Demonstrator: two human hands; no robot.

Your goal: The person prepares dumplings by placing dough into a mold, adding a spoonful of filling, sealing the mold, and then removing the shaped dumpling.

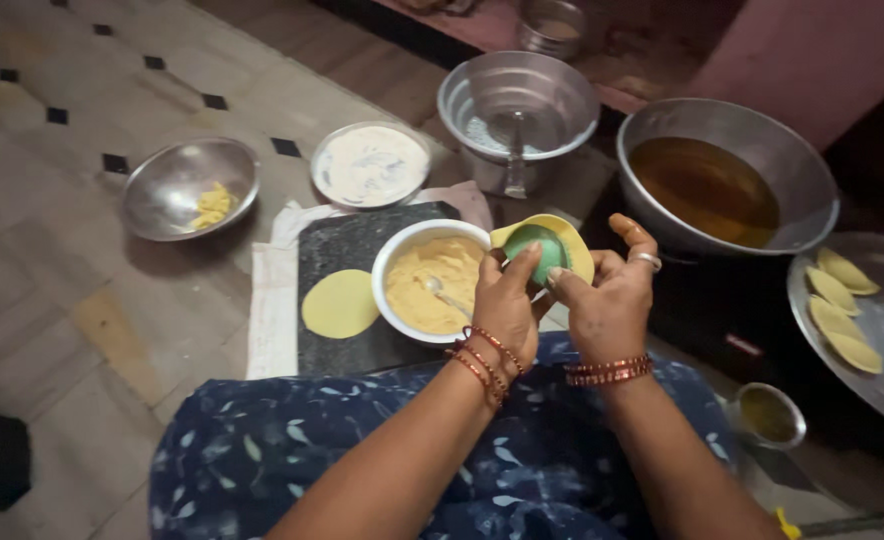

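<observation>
Head view: both hands meet above the near right corner of the black board [347, 245], over the white bowl [394, 262] of yellow filling. The left hand [507, 305] and right hand [607, 300] close their fingers around a green mould [534, 250] lined with a dough round [574, 245]; another dough disc [339, 303] lies on the board's near left corner

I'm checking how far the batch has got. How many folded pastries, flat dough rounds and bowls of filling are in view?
Folded pastries on the steel tray: 3
Flat dough rounds on the dark board: 1
White bowls of yellow filling: 1
Total: 5
</observation>
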